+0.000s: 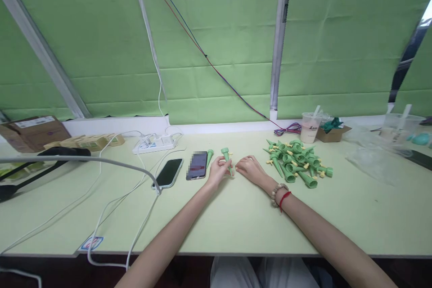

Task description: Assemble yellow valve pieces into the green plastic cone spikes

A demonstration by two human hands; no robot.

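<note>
My left hand is closed on a green plastic watering spike, a hollow cone with a small yellow valve on its side. The spike stands nearly upright, wide end up, its tip slanting down to the right. Just to the right is my right hand, low over the table, fingers bent and pressed together; whatever they hold, if anything, is hidden. Another green spike lies beside the left hand, next to a phone. Right of my right hand is a pile of similar green spikes, several with yellow valves.
A dark phone and a second phone lie on the table at left. White cables run to a power strip. Behind the pile stand a drink cup and a small cardboard box. Plastic bags lie at right.
</note>
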